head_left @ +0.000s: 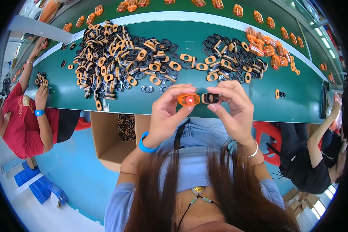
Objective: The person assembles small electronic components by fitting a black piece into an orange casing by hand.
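Between the fingers and thumb of my left hand [168, 107] is a translucent orange plastic housing [183, 99] with a red and white spot on its end. My right hand [236, 108] pinches an oval black and orange ring [210, 98]. The two pieces face each other with a small gap between them, just above the near edge of the green bench. Beyond my hands lies a large pile of similar black and orange rings [108, 58]. A smaller ring pile [230, 58] sits to its right.
Several orange housings [266, 46] are heaped at the right, and more line the far green strip [205, 9]. An open cardboard box [108, 145] stands below the bench. A person in red [27, 120] works at the left, another in black [311, 170] at the right.
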Action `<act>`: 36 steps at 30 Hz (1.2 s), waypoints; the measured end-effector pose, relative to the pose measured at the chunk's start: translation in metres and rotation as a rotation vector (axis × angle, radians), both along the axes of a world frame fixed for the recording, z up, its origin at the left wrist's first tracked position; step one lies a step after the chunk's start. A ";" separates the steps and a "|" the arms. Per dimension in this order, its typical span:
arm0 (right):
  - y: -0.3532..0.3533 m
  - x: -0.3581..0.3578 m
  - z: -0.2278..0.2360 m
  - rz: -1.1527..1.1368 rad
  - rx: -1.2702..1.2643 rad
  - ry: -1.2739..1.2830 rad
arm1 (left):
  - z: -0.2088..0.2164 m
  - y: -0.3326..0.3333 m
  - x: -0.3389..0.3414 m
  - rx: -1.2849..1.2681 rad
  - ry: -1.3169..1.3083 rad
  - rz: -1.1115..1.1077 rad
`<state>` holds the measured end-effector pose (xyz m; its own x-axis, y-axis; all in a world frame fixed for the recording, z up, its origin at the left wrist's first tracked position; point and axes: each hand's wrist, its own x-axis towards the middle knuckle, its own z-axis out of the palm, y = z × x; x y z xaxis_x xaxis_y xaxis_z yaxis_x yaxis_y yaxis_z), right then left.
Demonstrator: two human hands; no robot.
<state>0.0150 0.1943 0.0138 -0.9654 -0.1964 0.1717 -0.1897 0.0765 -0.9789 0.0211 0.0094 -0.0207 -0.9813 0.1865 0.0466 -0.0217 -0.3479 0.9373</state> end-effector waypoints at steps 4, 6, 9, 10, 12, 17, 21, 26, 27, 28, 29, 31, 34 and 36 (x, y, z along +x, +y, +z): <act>0.000 0.002 0.009 -0.006 0.182 0.146 | 0.005 0.007 -0.001 0.007 0.012 -0.047; 0.001 0.004 0.015 -0.041 0.207 0.157 | 0.008 0.009 -0.001 -0.026 0.051 -0.059; 0.006 0.004 0.017 -0.124 0.301 0.270 | 0.010 0.008 -0.001 -0.101 0.112 -0.080; 0.007 0.004 0.018 -0.176 0.370 0.372 | 0.010 0.008 0.000 -0.101 0.111 -0.077; 0.007 0.006 0.021 -0.191 0.386 0.388 | 0.010 0.009 0.001 -0.097 0.122 -0.037; 0.009 0.008 0.023 -0.157 0.403 0.475 | 0.011 0.009 0.001 -0.136 0.187 -0.036; 0.005 0.007 0.025 -0.093 0.452 0.559 | 0.014 0.010 0.001 -0.183 0.221 -0.028; 0.004 0.010 0.023 -0.089 0.431 0.549 | 0.018 0.012 0.002 -0.232 0.240 -0.029; 0.003 0.011 0.024 -0.089 0.432 0.545 | 0.019 0.012 0.003 -0.237 0.235 -0.024; 0.003 0.011 0.025 -0.090 0.433 0.541 | 0.020 0.011 0.003 -0.236 0.236 -0.023; 0.003 0.011 0.024 -0.090 0.434 0.543 | 0.020 0.011 0.003 -0.255 0.255 -0.031; 0.002 0.012 0.023 -0.081 0.427 0.564 | 0.020 0.011 0.003 -0.272 0.276 -0.038; 0.001 0.013 0.021 -0.088 0.417 0.560 | 0.021 0.011 0.004 -0.273 0.294 -0.032; -0.001 0.014 0.021 -0.091 0.414 0.552 | 0.021 0.011 0.006 -0.284 0.290 -0.037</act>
<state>0.0291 0.1936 0.0346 -0.7740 -0.2744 0.5706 -0.6265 0.4620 -0.6277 0.0275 0.0203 0.0007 -0.9275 0.2670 0.2618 0.2500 -0.0778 0.9651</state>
